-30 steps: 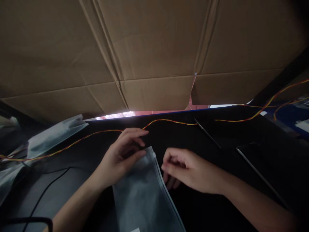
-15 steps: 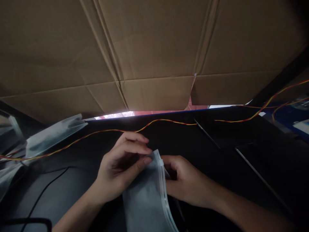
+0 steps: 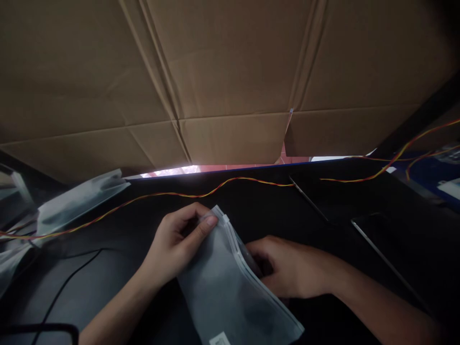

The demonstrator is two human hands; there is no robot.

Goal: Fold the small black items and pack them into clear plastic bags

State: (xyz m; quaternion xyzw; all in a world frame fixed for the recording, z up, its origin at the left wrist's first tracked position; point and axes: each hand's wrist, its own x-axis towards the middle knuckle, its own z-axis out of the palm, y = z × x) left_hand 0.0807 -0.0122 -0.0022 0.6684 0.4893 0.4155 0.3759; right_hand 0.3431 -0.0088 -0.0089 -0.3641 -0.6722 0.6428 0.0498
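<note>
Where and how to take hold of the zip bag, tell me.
Probably best: pinch the zip bag at its far corner beside the slider, from the left, thumb on top, as the left hand does; that corner is thin, and the zip edge faces right.

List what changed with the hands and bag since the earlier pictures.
The left hand has curled its spread fingers, pinching the far corner of the grey translucent plastic zip bag. The right hand, first apart from the zip edge, has moved in against it; its fingertips are hidden, so its grip is unclear. The bag's near end has swung rightward. The red-and-yellow twisted wire and two dark flat slabs stayed put.
</note>
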